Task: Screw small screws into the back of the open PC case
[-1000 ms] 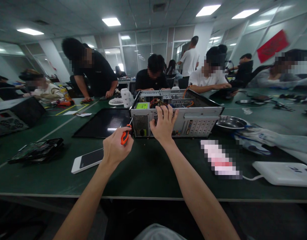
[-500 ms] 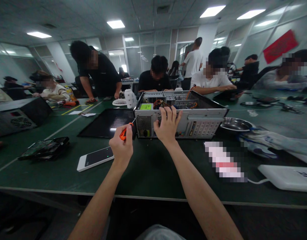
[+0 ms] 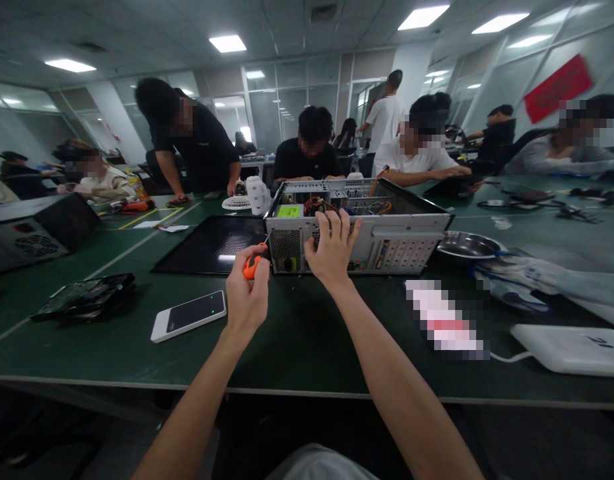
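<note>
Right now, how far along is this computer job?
Done: the computer case lies open, its black side panel flat beside it. In hand: the left hand holds an orange screwdriver aimed at the rear panel's corner; the right hand steadies the case. Left: cables and parts are inside, so probably plenty.

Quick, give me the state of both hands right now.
Left hand: closed around an orange-handled screwdriver, tip at the computer case.
Right hand: open, fingers spread over the case's rear top edge.
</note>
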Tool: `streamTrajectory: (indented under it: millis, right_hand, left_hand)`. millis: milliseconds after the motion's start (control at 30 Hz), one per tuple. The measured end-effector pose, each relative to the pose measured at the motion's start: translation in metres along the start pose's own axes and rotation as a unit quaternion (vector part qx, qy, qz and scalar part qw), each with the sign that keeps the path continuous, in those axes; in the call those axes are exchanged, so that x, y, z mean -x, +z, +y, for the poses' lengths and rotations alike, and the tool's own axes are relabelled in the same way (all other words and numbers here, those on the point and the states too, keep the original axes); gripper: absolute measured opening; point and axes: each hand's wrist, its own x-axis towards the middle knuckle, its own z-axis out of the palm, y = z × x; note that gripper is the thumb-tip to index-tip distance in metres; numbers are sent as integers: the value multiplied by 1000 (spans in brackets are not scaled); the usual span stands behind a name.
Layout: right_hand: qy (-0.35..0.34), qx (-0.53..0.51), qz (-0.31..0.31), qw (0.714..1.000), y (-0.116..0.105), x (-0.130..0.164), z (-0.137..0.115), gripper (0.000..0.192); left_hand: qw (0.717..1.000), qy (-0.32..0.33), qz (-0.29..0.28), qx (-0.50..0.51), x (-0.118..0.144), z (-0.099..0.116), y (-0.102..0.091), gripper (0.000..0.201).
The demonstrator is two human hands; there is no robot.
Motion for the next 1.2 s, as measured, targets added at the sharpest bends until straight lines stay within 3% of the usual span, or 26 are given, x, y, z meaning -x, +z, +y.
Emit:
streamTrajectory:
  millis: [67,133,200,300,400,500,567,667,733,800,867,933,1033,1200]
  right_hand:
    - [2,-5,1,1000,0,0,0,54]
    - [6,-12,-1,1000,-1,0,-1,54]
    - [10,-16,-4,1000,-1,0,-1,54]
    - [11,-17,-10,1000,-3,-1,-2,54]
    - [10,-12,-13,1000,-2,-1,-2,54]
    - [4,-8,-5,1000,0,0,-1,54]
    - [3,-8,-1,1000,0,0,-1,54]
    - [5,-5,-5,1000,-2,-1,-2,55]
    - [5,-3,-11,1000,-4,-1,-3,55]
    - [7,-5,-16,1000,-5,-1,-3,55]
    - [9,-8,-16,1000,-5,-1,-3,55]
    - [10,-8,-14,1000,-5,-1,-3,55]
    - [10,-1,-16,1000,-4,-1,-2,56]
    - [8,-3,-24,1000,-3,-1,-2,59]
  left_hand:
    - [987,88,-11,-132,-1,-3,-5,33]
    - [954,179,-9,-241,-3,-5,-12,33]
    - [922,230,-9,-310,-6,-5,-18,34]
    - [881,263,-15,-393,-8,0,-25,35]
    - [855,251,-24,-453,-7,9,-25,36]
    - [862,208,-27,-462,-7,16,-18,35]
    - [888,172,-17,-427,-9,19,-14,38]
    - [960,83,22,-266,-16,21,-11,48]
    - [992,-7,39,-117,-20,20,-12,56]
    - [996,-78,38,-6,-22,18,-15,61]
    - [994,-102,23,37,-20,14,-17,60]
    - [997,-76,15,19,-16,9,-17,51]
    - [994,41,34,-95,-12,3,-15,29]
    - [947,222,62,-224,-14,-7,-13,11]
